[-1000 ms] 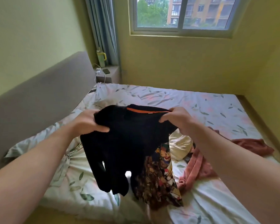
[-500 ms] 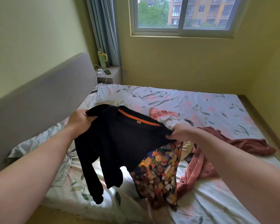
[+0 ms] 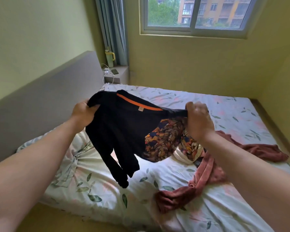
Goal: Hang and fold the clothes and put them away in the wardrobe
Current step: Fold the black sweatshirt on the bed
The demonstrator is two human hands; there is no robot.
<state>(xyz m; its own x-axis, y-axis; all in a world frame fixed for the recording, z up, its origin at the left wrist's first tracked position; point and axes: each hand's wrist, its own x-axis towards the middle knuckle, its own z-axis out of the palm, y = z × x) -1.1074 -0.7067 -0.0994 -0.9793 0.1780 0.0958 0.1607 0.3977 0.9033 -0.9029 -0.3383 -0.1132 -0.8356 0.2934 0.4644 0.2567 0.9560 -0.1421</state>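
Observation:
A black long-sleeved top [image 3: 122, 129] with an orange neck band and a colourful printed front hangs in the air above the bed [image 3: 182, 178]. My left hand [image 3: 83, 113] grips its left shoulder. My right hand [image 3: 197, 121] grips its right shoulder. The black sleeves dangle down toward the sheet. A rust-red garment [image 3: 208, 178] lies crumpled on the bed below my right forearm. A cream piece of cloth [image 3: 182, 156] lies beside it, partly hidden by the top.
A grey headboard [image 3: 45, 97] runs along the bed's left side. A bedside ledge [image 3: 115, 74] in the far corner holds a green mug, a phone and a charger cable. Grey curtains hang by the window [image 3: 194, 14]. Yellow walls close in behind and right.
Both hands have spread wider and lifted the black top, stretching its shoulders out. The printed front has swung up off the bed.

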